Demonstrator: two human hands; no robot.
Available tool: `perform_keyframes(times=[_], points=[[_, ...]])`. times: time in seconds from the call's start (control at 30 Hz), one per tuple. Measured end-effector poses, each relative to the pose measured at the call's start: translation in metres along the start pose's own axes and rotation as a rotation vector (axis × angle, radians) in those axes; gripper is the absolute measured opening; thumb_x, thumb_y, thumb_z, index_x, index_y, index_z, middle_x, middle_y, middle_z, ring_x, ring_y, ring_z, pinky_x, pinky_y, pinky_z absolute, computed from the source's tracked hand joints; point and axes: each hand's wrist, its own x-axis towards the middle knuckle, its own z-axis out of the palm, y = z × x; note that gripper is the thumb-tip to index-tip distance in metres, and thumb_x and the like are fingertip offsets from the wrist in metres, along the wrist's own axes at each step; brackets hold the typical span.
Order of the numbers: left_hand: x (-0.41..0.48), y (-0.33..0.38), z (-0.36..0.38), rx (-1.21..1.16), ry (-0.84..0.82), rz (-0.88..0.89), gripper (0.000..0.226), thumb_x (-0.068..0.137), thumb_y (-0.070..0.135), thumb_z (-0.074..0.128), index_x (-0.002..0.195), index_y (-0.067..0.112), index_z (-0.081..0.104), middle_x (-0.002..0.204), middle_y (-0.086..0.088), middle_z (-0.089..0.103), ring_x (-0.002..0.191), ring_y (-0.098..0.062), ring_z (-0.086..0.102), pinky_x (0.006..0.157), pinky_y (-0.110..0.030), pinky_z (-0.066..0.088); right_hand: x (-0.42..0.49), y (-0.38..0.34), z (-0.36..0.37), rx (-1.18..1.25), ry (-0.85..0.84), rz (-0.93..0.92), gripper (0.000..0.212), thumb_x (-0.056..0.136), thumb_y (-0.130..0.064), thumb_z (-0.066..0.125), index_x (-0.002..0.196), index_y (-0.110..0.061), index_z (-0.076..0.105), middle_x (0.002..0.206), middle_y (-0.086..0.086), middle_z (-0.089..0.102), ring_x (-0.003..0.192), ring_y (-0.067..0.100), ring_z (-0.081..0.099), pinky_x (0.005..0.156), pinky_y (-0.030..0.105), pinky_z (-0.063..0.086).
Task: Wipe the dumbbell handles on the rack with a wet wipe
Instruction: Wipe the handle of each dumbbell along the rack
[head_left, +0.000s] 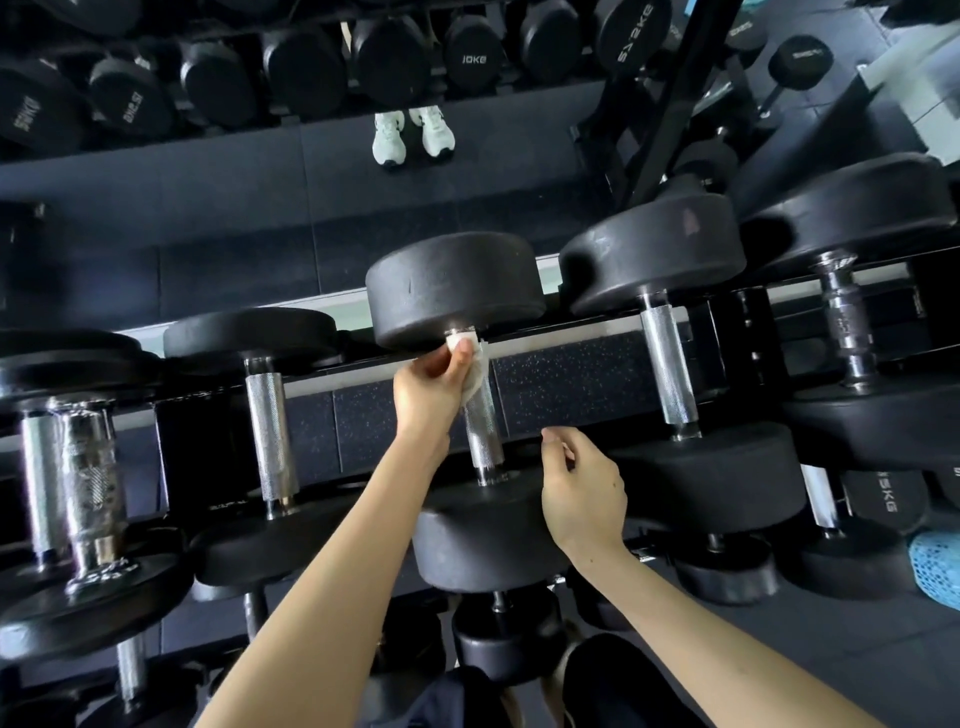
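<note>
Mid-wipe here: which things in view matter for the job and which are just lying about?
In the job: wet wipe, held by the left hand on the middle dumbbell handle; handle to its left; handle to its right; right hand, holding nothing.
Lying about: blue mesh thing, lower right; white shoes, top centre.

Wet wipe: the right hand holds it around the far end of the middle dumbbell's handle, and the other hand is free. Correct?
No. The head view shows the left hand holding the wet wipe around the far end of the middle dumbbell's handle; the right hand is the free one.
</note>
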Motion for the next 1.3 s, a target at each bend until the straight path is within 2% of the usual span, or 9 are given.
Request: perform_keyframes(times=[0.13,0.3,0.6,0.7,0.8,0.87,0.97,1.17,1.3], points=[[-0.010,-0.011,-0.005,0.278,0.037,0.112,0.039,0.083,0.040,0.069,0.069,0.004,0.067,0.065,-0.010,0.069,0.062,-0.019,0.061,0.064,-0.038,0.054,-0.001,0.001,0.000,-0.001,0.021,-0.022,0.027,0.097,-0.031,0.043,0.110,-0.019,0.064,0.081,-0.014,0.058,0.081,0.008,0.054,0.077,0.029,0.043],[-0.025,-0.016,-0.007,0.486,0.006,0.169,0.031,0.081,0.032,0.071,0.066,0.006,0.064,0.061,-0.008,0.066,0.053,-0.015,0.056,0.051,-0.030,0.047,-0.001,0.001,0.000,-0.007,0.038,-0.021,0.025,0.096,-0.029,0.044,0.104,-0.018,0.065,0.077,-0.010,0.063,0.076,0.010,0.058,0.075,0.032,0.045],[-0.022,-0.025,-0.033,0.530,-0.356,-0.054,0.044,0.076,0.034,0.077,0.074,-0.008,0.065,0.059,-0.007,0.059,0.054,-0.011,0.047,0.053,-0.022,0.037,-0.002,-0.002,0.001,-0.001,0.044,-0.008,0.023,0.096,-0.027,0.043,0.096,-0.021,0.065,0.073,-0.005,0.065,0.073,0.015,0.060,0.073,0.036,0.048],[-0.015,-0.020,-0.039,0.458,-0.495,-0.150,0.029,0.076,0.027,0.079,0.072,0.001,0.068,0.064,-0.002,0.065,0.059,-0.010,0.055,0.056,-0.017,0.041,-0.003,-0.003,0.000,0.006,0.043,-0.020,0.024,0.096,-0.027,0.042,0.096,-0.021,0.065,0.072,-0.008,0.065,0.072,0.012,0.059,0.072,0.034,0.048],[-0.008,-0.022,-0.041,0.387,-0.582,-0.243,0.049,0.065,0.033,0.084,0.086,-0.008,0.066,0.079,-0.017,0.069,0.073,-0.019,0.060,0.068,-0.027,0.045,-0.004,-0.004,-0.002,0.010,0.035,-0.021,0.023,0.097,-0.026,0.042,0.097,-0.021,0.065,0.075,-0.007,0.065,0.067,0.007,0.054,0.070,0.030,0.044],[-0.006,-0.024,-0.040,0.349,-0.609,-0.278,0.039,0.067,0.025,0.081,0.084,-0.006,0.065,0.080,-0.016,0.070,0.074,-0.021,0.061,0.065,-0.026,0.048,-0.004,-0.004,-0.002,0.010,0.031,-0.023,0.024,0.097,-0.026,0.043,0.098,-0.021,0.066,0.075,-0.008,0.064,0.064,0.004,0.051,0.070,0.028,0.044],[-0.010,-0.027,-0.037,0.287,-0.595,-0.296,0.008,0.079,0.010,0.072,0.077,0.006,0.066,0.067,-0.001,0.069,0.061,-0.012,0.059,0.054,-0.016,0.047,-0.003,-0.003,-0.003,0.005,0.030,-0.020,0.022,0.096,-0.025,0.043,0.097,-0.021,0.065,0.072,-0.014,0.059,0.062,0.000,0.050,0.066,0.025,0.042],[-0.027,-0.019,-0.016,0.745,-0.315,-0.140,0.031,0.068,0.029,0.084,0.081,0.006,0.067,0.069,-0.001,0.063,0.062,-0.014,0.058,0.055,-0.022,0.042,-0.004,-0.003,-0.002,-0.030,0.057,-0.061,0.023,0.096,-0.024,0.043,0.099,-0.019,0.065,0.073,-0.005,0.066,0.067,0.011,0.058,0.066,0.030,0.044],[-0.034,-0.020,-0.007,0.651,-0.208,-0.198,0.029,0.070,0.028,0.084,0.082,0.009,0.065,0.068,-0.002,0.063,0.055,-0.013,0.055,0.041,-0.019,0.038,-0.004,-0.003,-0.001,-0.032,0.065,-0.046,0.024,0.096,-0.024,0.043,0.102,-0.018,0.065,0.073,-0.004,0.066,0.072,0.015,0.061,0.072,0.034,0.047]])
